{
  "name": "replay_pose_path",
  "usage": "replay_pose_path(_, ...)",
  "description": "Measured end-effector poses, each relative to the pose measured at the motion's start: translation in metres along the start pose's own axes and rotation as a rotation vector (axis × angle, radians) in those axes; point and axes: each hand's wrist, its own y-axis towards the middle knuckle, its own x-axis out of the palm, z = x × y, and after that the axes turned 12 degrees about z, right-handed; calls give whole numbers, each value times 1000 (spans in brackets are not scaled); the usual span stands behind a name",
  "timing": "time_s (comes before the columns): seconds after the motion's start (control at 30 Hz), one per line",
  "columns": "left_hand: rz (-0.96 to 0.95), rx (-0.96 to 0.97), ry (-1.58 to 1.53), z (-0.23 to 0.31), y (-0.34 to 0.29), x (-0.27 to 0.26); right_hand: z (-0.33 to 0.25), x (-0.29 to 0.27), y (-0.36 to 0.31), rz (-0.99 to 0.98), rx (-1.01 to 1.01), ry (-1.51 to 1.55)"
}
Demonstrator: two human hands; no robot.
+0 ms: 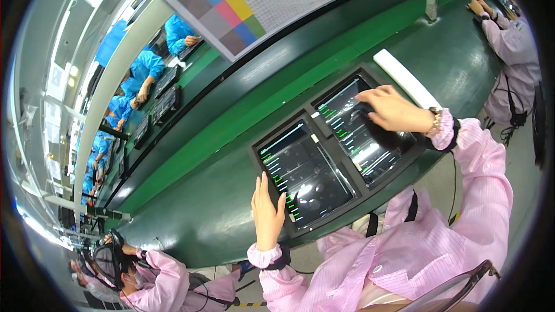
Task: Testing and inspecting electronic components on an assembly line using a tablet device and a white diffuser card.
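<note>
A black two-bay tray lies on the green bench in front of me. Each bay holds a tablet-like screen, the left screen and the right screen, both lit with rows of green and white text on black. My left hand rests at the left rim of the tray, fingers stretched, thumb near the left screen's edge. Over the right screen is my right hand, fingers reaching out with the tips at or just above the glass; whether they touch I cannot tell. Neither hand holds anything.
A long white bar lies right of the tray. Beyond the bench's raised back edge hangs a board with colour patches. People in pink sit at the lower left and far right; others in blue work across a line.
</note>
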Motion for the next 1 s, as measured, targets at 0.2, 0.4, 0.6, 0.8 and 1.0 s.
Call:
replay_pose_path(0.2,-40,-173,-162,8,-44,-3,-3,36,6,-99,-159,-35)
replay_pose_path(0.4,35,-135,-289,8,-85,18,0,45,5,-130,-194,-112)
replay_pose_path(0.6,25,-166,-231,15,-89,15,32,-14,-21,159,144,-147)
replay_pose_path(0.8,34,-147,-239,26,-76,23,54,-52,-132,-122,513,-319)
replay_pose_path(1.0,44,-143,-264,38,-55,41,43,-53,-125,114,537,-484)
